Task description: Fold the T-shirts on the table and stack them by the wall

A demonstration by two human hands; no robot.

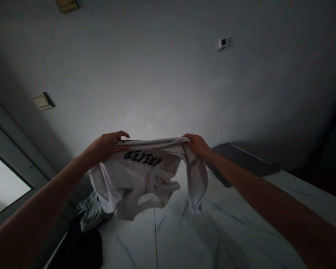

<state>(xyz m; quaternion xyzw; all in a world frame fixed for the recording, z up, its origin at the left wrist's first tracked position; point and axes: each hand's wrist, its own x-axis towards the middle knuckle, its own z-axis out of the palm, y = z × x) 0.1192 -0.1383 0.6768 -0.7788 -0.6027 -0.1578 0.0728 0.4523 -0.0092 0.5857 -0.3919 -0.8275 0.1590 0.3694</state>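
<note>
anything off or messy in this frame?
The white shirt hangs bunched and twisted between left hand and right hand, print upside down. Crumpled clothes are heaped at the marble surface's left edge.

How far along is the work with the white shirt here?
Done: nothing folded or stacked is visible. In hand: the left hand and right hand each grip one end of the white shirt, holding it up above the marbled surface; it hangs crumpled, its dark lettering upside down. Left: the shirt is not yet spread or folded, and a greenish garment and dark cloth lie bunched at the surface's edge.
</note>
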